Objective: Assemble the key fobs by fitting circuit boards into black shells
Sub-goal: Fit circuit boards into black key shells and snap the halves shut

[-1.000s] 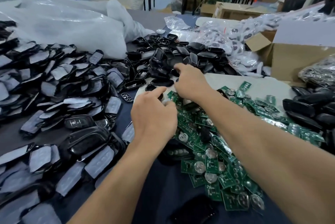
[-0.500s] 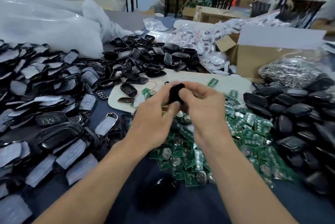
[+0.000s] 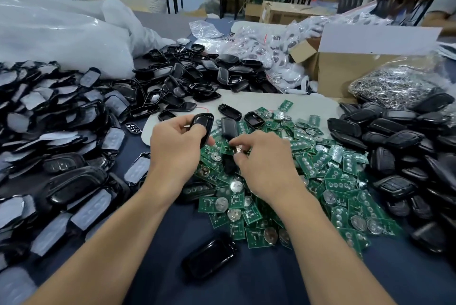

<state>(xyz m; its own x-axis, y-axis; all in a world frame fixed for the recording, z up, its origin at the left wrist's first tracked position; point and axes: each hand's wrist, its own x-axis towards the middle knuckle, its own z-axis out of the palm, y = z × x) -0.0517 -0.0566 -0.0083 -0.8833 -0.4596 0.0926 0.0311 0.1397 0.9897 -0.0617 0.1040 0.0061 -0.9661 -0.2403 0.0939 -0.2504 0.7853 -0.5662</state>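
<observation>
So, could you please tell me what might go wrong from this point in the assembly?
The right hand pinches a circuit board in an overlapping heap, so neighbours may snag and lift or scatter. The left hand holds the black shell in a light-looking pinch; it could slip while fitting. A loose shell lies between the forearms and might get swept off.

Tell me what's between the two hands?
In the head view, green circuit boards lie between the left hand and right hand, with a loose black shell on top.
</observation>
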